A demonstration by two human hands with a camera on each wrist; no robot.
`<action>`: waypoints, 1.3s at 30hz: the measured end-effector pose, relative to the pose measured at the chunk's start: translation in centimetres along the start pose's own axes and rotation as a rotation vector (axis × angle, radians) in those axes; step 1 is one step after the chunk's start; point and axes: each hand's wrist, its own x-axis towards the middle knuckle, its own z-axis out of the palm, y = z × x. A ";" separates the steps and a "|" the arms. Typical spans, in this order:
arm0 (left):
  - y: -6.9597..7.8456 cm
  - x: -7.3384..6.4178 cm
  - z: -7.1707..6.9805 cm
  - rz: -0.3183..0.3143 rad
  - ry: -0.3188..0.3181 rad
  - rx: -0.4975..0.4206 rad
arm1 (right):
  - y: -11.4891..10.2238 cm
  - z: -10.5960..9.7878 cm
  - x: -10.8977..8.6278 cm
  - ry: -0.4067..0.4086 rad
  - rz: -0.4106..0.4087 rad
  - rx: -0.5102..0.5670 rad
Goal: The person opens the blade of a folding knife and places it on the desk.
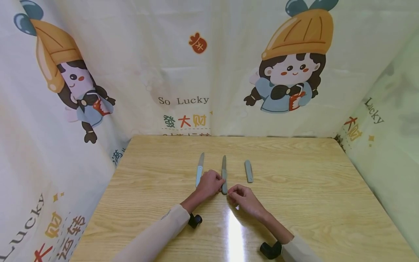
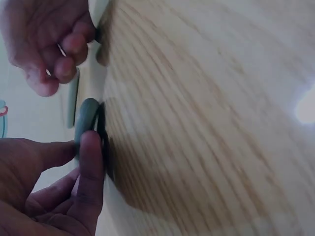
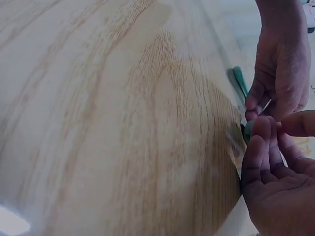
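A knife with a grey-green handle point(image 1: 224, 169) lies near the middle of the wooden table point(image 1: 147, 182), blade pointing away. My left hand point(image 1: 209, 183) pinches its handle between thumb and fingers; in the left wrist view the rounded handle end point(image 2: 87, 112) sticks out past the fingertips. Close by on the right, my right hand point(image 1: 247, 201) has loosely bent fingers with nothing visible between them. Left of the held knife is a second knife with a light blue handle point(image 1: 199, 174), partly covered by the left hand. Farther right lies a slim grey-green handle-shaped piece point(image 1: 248, 171) showing no blade.
A cream curtain point(image 1: 229, 72) with cartoon figures and lettering hangs behind the table and down both sides. Black wrist mounts point(image 1: 271, 251) show at both sleeves. A bright light reflection falls on the tabletop between the forearms.
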 end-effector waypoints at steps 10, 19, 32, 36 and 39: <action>-0.4 0.6 0.2 -0.014 0.058 0.037 | 0.2 -0.2 -0.1 -0.040 -0.014 -0.022; 0.2 -0.4 -0.2 0.024 0.142 0.070 | 0.3 -0.6 -0.2 -0.033 -0.058 0.003; 1.8 -3.3 -1.3 0.106 0.124 0.077 | -0.9 -3.4 0.6 0.177 -0.190 -0.350; 1.9 -3.9 -1.3 0.124 0.110 0.054 | -1.0 -5.0 1.1 0.225 -0.246 -0.400; 1.7 -4.3 -1.2 0.120 0.095 0.051 | -0.8 -5.9 1.4 0.228 -0.248 -0.410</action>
